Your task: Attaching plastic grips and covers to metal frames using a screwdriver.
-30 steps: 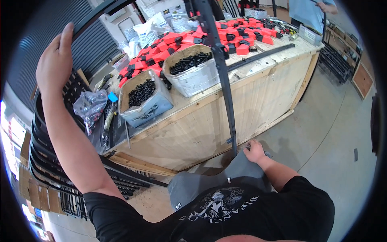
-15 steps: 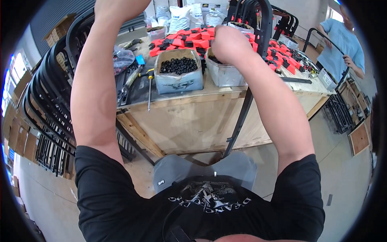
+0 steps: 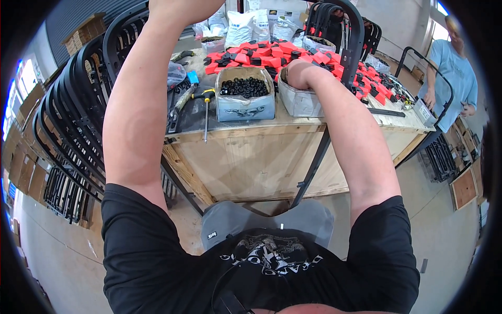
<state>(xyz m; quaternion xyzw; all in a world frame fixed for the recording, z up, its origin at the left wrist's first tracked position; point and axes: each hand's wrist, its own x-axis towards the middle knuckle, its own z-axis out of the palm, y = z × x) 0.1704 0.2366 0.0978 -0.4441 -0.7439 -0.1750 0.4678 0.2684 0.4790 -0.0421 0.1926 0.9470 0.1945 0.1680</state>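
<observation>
Workbench (image 3: 261, 170) of pale wood spreads before us, its near edge toward us. Past its left edge we see a row of curved black frames (image 3: 78, 112). One black metal frame (image 3: 354, 44) rises close to us, its right side crossing the bench's near edge. By the right corner, another person (image 3: 455, 78) has a hand at a small box (image 3: 424, 114). Red and black parts (image 3: 272, 49) lie heaped across the bench's middle. Along the near edge sit an open white carton (image 3: 300, 103) and, to its left, an open pale blue carton (image 3: 232, 111). Our left hand (image 3: 188, 9) is up high, partly cut off; we cannot tell its grip. Our right hand (image 3: 301, 76) dips into the white carton, fingers hidden, so its grip we cannot tell either. A yellow-handled screwdriver (image 3: 209, 94) overhangs the near edge, left of the pale blue carton, which holds small black rings (image 3: 244, 87).
</observation>
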